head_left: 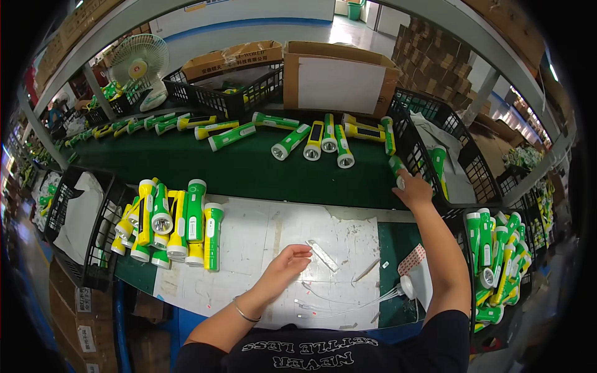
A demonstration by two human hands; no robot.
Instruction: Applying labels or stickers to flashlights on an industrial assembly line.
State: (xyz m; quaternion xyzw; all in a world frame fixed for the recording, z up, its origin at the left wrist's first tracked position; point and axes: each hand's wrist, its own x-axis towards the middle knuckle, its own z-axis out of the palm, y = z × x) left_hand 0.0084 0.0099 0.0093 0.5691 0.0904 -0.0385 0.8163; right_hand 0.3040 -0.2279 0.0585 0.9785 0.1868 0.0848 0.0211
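My right hand (415, 189) reaches out to the right side of the green belt, its fingers closed on a green flashlight (396, 165) near the black crate. My left hand (288, 263) hovers over the white work sheet (249, 248) with loosely curled fingers, thumb apart and nothing visible in them. Beside its fingertips lies a small clear strip (323, 256). A bundle of white charging cables (348, 301) spreads over the sheet's right part. Left of my left hand, several green and yellow flashlights are heaped, with a green one (212, 236) at the heap's edge.
More flashlights (291, 142) lie along the green belt (273, 177). A black crate (463, 124) with paper stands at the right, another (78, 211) at the left. An open cardboard box (339, 78) sits behind the belt. Several flashlights (497, 255) fill a bin on the right.
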